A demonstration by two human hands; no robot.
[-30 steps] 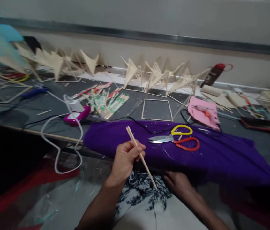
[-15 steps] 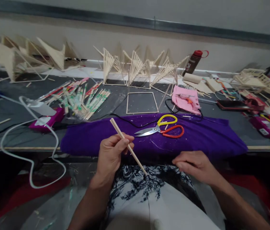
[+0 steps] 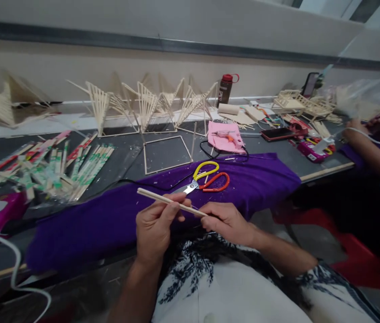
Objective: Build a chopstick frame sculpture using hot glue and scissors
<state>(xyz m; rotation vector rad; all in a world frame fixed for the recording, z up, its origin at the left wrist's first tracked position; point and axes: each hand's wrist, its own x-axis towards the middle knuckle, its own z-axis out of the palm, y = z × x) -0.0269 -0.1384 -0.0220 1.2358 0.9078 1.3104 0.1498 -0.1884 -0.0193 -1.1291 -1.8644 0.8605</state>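
Observation:
A pair of pale wooden chopsticks (image 3: 152, 195) lies side by side between my hands, over the near edge of the purple cloth (image 3: 102, 224). My left hand (image 3: 158, 220) pinches them near the middle with thumb and fingers. At their right end, the fingers of my right hand (image 3: 227, 222) are closed on the tips. Just beyond my hands, scissors (image 3: 206, 179) with one yellow and one red handle rest on the cloth, their blade tips hidden behind my left hand. Behind them lies a square frame of thin sticks (image 3: 168, 154).
Wrapped chopsticks (image 3: 89, 166) are heaped at left. Stick models (image 3: 146, 107) stand along the wall. A glue gun (image 3: 227, 136) rests on pink cloth, with a bottle (image 3: 224, 92) behind and a phone (image 3: 277, 133) rightward. Another person's hands (image 3: 375, 128) work at far right.
My right hand has come left and closed on the chopsticks' end. The chopsticks have tilted closer to level. The view has swung right, bringing another person's hands into sight.

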